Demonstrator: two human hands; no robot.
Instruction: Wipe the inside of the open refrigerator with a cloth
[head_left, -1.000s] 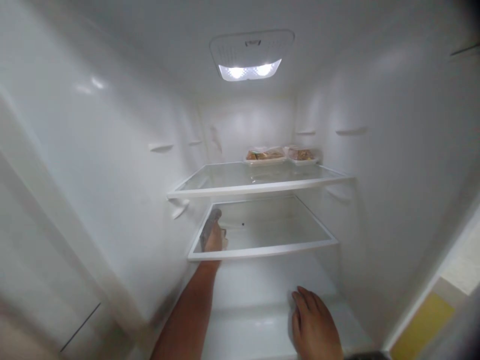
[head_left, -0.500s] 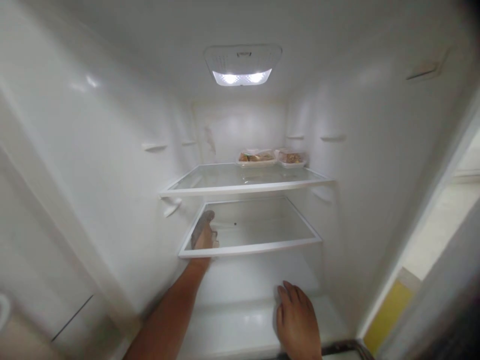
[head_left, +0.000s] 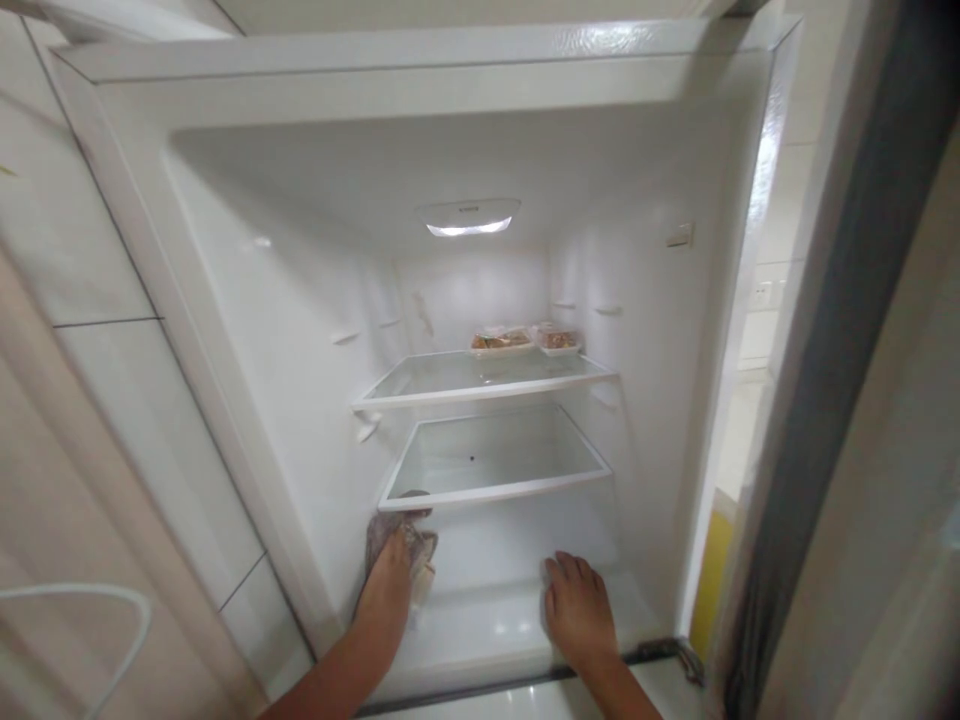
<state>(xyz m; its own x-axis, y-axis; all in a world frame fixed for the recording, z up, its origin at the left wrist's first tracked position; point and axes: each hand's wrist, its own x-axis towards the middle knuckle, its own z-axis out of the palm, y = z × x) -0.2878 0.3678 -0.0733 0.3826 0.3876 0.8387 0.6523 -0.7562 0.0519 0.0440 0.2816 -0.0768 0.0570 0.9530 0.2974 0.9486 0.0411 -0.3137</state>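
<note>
I am looking into an open white fridge. My left hand (head_left: 390, 585) is closed on a grey cloth (head_left: 384, 528) and presses it against the lower left inner wall, just under the front corner of the second glass shelf (head_left: 495, 492). My right hand (head_left: 579, 610) lies flat with fingers spread on the bottom ledge (head_left: 487, 635) of the compartment, holding nothing.
The upper glass shelf (head_left: 480, 388) carries two wrapped food trays (head_left: 501, 341) (head_left: 556, 339) at the back. A lamp (head_left: 469, 215) glows in the ceiling. The fridge door edge (head_left: 825, 400) stands to the right, white cabinet panels (head_left: 105, 400) to the left.
My left hand with the cloth has come off the second shelf and dropped to the wall below it. The view has pulled back, showing the whole fridge frame. My right hand stays on the ledge.
</note>
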